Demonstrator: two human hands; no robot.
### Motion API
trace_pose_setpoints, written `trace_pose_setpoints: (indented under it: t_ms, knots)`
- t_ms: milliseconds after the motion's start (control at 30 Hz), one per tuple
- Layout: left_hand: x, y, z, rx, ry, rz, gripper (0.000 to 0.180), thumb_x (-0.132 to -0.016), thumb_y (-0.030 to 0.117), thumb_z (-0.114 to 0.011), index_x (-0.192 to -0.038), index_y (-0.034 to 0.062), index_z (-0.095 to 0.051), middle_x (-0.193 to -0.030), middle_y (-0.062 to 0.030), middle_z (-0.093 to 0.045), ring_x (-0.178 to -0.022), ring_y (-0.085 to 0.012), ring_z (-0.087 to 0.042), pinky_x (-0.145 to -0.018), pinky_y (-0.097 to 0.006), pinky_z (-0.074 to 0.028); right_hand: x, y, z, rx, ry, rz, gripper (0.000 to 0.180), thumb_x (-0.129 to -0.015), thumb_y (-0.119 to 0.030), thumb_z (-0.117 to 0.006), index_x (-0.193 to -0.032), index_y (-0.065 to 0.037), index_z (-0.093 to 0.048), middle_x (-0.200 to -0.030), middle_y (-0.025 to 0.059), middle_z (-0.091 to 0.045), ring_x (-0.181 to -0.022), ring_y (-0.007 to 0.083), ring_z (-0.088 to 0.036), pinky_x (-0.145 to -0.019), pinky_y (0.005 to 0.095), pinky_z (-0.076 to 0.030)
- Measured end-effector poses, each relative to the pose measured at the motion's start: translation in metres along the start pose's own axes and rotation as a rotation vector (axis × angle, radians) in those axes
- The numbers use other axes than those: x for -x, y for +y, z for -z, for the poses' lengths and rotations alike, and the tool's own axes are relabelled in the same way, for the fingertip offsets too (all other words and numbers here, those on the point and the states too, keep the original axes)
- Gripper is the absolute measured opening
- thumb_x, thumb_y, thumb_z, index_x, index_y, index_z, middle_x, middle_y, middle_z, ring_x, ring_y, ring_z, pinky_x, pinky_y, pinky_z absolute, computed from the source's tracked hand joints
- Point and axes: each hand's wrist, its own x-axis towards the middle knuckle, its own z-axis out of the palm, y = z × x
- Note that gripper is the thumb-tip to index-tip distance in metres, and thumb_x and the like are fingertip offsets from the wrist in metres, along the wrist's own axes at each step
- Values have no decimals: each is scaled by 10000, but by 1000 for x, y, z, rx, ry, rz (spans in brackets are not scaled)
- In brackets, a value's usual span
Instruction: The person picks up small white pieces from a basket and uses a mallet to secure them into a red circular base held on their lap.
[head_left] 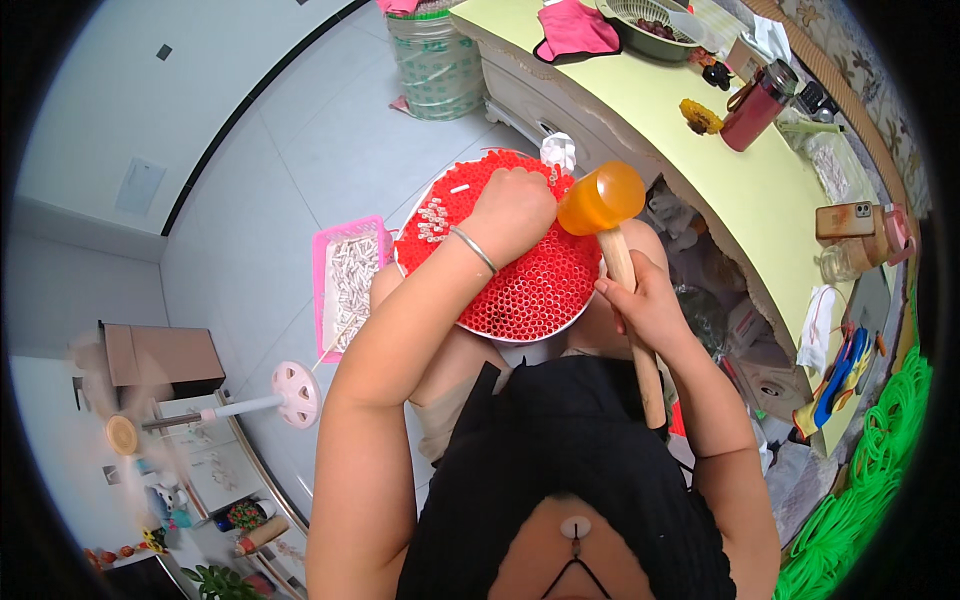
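1. The round tray (560, 325) packed with upright red tubes (530, 280) rests on the person's lap and serves as the landmark here; its white rim shows along the near edge.
2. The left hand (512, 208) is curled into a fist on top of the tubes, toward the far side of the tray. It seems to pinch something small against them, but what it holds is hidden.
3. The right hand (640, 300) is wrapped tight around the wooden handle of a mallet (612, 225), just past the tray's right edge. The orange head (600, 197) hangs over the tray's far right rim, close beside the left fist.
4. Handling, as I judge it: the mallet looks light, with a stiff handle and a rubbery, slightly see-through head. It is held at mid handle, which suits short taps. The tubes look thin and light, and could likely crush under a hard blow.
5. A few white pieces (433, 220) sit in the tubes at the tray's left part.
6. Left of the tray, on the floor, stands a pink basket (322, 262) of white pieces.
7. Beyond the tray is a roll wrapped in green-printed film (436, 65). To its right, on the yellow counter (740, 190), stands a dark red bottle (755, 106).
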Motion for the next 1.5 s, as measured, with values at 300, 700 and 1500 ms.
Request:
trace_pose_setpoints:
  t_ms: [300,700,1500]
  knots:
    - [46,-34,18,699,329,463,139,-754,96,-719,-871,22,-713,-780,-141,-684,-668,-218,-648,-636,-338,-522,0,-63,-10,259,24,341,324,-856,-239,-684,-1016,23,-579,-607,132,-583,-468,221,-581,-445,324,-438]
    - [308,-206,-126,402,160,1351,248,-782,277,-642,-788,44,-725,-745,-155,-693,-676,-305,-667,-668,-411,-518,-16,-22,-15,388,14,174,221,-891,-144,-641,-963,8,-498,-621,67,-523,-430,160,-531,-397,298,-427]
    - [390,-155,-227,1577,617,1690,64,-911,124,-599,-927,63,-587,-696,-83,-586,-548,-145,-520,-431,-262,-372,-7,22,-25,10,66,-6,167,-922,-122,-602,-1013,-38,-490,-609,0,-493,-397,93,-474,-369,233,-389]
